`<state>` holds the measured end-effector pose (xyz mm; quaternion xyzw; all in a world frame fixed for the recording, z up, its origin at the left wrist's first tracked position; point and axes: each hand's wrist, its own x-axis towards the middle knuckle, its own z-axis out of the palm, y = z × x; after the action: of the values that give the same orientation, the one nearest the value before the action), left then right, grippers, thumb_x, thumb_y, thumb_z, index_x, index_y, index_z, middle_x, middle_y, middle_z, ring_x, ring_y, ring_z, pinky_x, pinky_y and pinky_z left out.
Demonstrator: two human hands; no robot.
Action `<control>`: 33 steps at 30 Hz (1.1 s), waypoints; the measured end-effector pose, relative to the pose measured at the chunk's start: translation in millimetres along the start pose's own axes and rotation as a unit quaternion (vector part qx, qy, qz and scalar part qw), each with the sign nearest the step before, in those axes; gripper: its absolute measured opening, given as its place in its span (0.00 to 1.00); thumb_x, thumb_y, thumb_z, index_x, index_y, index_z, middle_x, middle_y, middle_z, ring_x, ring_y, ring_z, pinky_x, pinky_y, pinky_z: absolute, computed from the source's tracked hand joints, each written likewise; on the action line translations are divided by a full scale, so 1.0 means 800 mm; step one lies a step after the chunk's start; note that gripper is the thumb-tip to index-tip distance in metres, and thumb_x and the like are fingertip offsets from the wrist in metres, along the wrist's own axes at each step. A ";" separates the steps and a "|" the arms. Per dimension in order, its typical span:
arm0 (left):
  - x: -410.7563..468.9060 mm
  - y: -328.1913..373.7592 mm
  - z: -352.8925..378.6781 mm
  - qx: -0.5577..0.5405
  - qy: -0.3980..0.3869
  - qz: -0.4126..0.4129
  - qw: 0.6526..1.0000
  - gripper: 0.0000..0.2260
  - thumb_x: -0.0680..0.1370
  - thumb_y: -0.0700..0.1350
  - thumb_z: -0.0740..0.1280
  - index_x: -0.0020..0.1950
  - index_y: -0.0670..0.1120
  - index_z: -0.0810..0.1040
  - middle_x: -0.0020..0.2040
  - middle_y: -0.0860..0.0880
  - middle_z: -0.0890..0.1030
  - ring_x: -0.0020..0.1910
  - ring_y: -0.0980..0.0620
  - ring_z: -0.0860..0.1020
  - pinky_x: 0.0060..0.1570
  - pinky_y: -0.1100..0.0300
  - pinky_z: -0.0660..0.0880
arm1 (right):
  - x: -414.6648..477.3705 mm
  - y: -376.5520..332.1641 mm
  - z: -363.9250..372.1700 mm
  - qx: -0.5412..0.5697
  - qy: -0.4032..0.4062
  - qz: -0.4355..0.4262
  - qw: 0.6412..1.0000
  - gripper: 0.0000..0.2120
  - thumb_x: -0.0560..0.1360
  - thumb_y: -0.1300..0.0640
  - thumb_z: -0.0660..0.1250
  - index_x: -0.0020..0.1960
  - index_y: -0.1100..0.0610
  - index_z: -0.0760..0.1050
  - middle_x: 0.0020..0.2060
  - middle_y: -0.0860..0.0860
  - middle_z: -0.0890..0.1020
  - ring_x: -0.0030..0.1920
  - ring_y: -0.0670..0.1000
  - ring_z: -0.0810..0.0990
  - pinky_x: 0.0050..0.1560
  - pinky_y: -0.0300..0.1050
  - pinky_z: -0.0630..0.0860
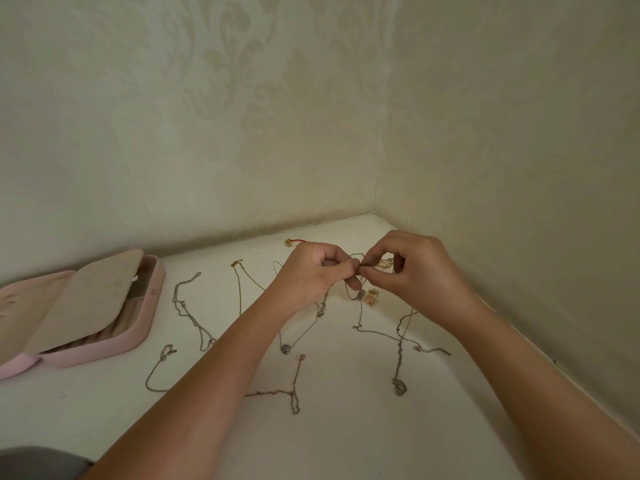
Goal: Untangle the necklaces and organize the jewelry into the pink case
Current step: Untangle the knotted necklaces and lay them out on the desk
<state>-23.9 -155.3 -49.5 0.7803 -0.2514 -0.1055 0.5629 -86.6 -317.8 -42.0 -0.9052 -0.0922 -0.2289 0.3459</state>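
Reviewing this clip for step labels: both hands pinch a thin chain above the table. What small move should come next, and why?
Probably ease the two pinches apart to loosen any snag. The left hand and right hand pinch the same thin chain almost fingertip to fingertip, its tail trailing onto the table. The pink case lies open, but this chain looks not yet free.

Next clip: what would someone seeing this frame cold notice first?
The left hand and right hand meet mid-frame, pinching a thin chain between their fingertips above the white surface. Several loose necklaces lie spread out around them. The pink case sits open at the far left.
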 end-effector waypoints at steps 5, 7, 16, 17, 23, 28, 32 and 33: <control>-0.001 0.001 0.003 0.017 0.015 0.002 1.000 0.09 0.77 0.42 0.68 0.37 0.47 0.80 0.31 0.53 0.83 0.25 0.52 0.65 0.30 0.61 0.63 | -0.001 -0.002 0.003 -0.012 0.015 0.009 1.000 0.09 0.70 0.59 0.74 0.37 0.49 0.76 0.36 0.42 0.78 0.33 0.39 0.73 0.35 0.29 0.67; 0.000 -0.001 0.004 0.025 0.018 -0.001 1.000 0.09 0.77 0.42 0.68 0.37 0.48 0.80 0.31 0.54 0.83 0.32 0.46 0.68 0.38 0.55 0.65 | 0.000 -0.001 0.003 -0.023 0.019 0.001 1.000 0.09 0.70 0.60 0.74 0.37 0.49 0.76 0.36 0.42 0.77 0.34 0.39 0.74 0.35 0.29 0.67; 0.002 -0.008 0.010 0.083 0.011 -0.005 0.996 0.08 0.77 0.44 0.68 0.37 0.49 0.78 0.28 0.56 0.81 0.29 0.48 0.69 0.28 0.60 0.64 | 0.002 0.002 0.005 -0.112 -0.053 -0.012 0.992 0.04 0.72 0.59 0.70 0.42 0.52 0.76 0.41 0.43 0.75 0.33 0.42 0.70 0.34 0.34 0.64; 0.003 -0.008 0.010 0.086 0.009 -0.004 0.996 0.08 0.77 0.44 0.68 0.37 0.49 0.78 0.28 0.57 0.81 0.28 0.50 0.68 0.27 0.62 0.63 | 0.002 0.002 0.004 -0.097 -0.064 -0.007 0.993 0.06 0.72 0.59 0.70 0.41 0.51 0.75 0.40 0.42 0.74 0.33 0.42 0.70 0.34 0.32 0.64; 0.003 -0.008 0.005 0.118 -0.009 -0.009 0.993 0.08 0.78 0.45 0.68 0.38 0.49 0.79 0.25 0.58 0.79 0.21 0.59 0.64 0.25 0.67 0.62 | 0.004 0.006 -0.007 0.200 -0.113 0.095 0.968 0.05 0.74 0.64 0.69 0.42 0.57 0.76 0.30 0.42 0.72 0.31 0.44 0.67 0.33 0.31 0.64; -0.004 0.006 0.002 0.003 0.025 0.033 0.999 0.07 0.79 0.41 0.66 0.49 0.41 0.82 0.38 0.51 0.84 0.21 0.62 0.68 0.27 0.72 0.64 | 0.006 0.014 -0.009 0.270 -0.101 0.116 0.950 0.02 0.75 0.63 0.68 0.44 0.61 0.76 0.27 0.51 0.66 0.30 0.48 0.63 0.32 0.33 0.62; -0.009 0.007 0.000 -0.026 0.010 0.072 0.997 0.05 0.76 0.38 0.69 0.49 0.38 0.83 0.40 0.47 0.85 0.35 0.62 0.81 0.39 0.74 0.73 | 0.006 0.018 -0.004 0.253 -0.110 0.114 0.954 0.04 0.78 0.60 0.66 0.43 0.58 0.75 0.33 0.59 0.70 0.34 0.53 0.63 0.33 0.37 0.62; -0.008 0.005 0.000 -0.019 0.010 0.074 0.997 0.04 0.75 0.39 0.71 0.47 0.41 0.84 0.40 0.48 0.85 0.39 0.59 0.83 0.44 0.70 0.75 | 0.006 0.018 -0.003 0.245 -0.112 0.113 0.956 0.05 0.78 0.59 0.65 0.43 0.57 0.74 0.34 0.60 0.70 0.33 0.52 0.64 0.33 0.37 0.62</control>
<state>-30.2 -152.8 -46.5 0.7498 -0.3012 -0.0602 0.5860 -78.4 -330.4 -46.7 -0.8169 -0.0812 -0.0560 0.5683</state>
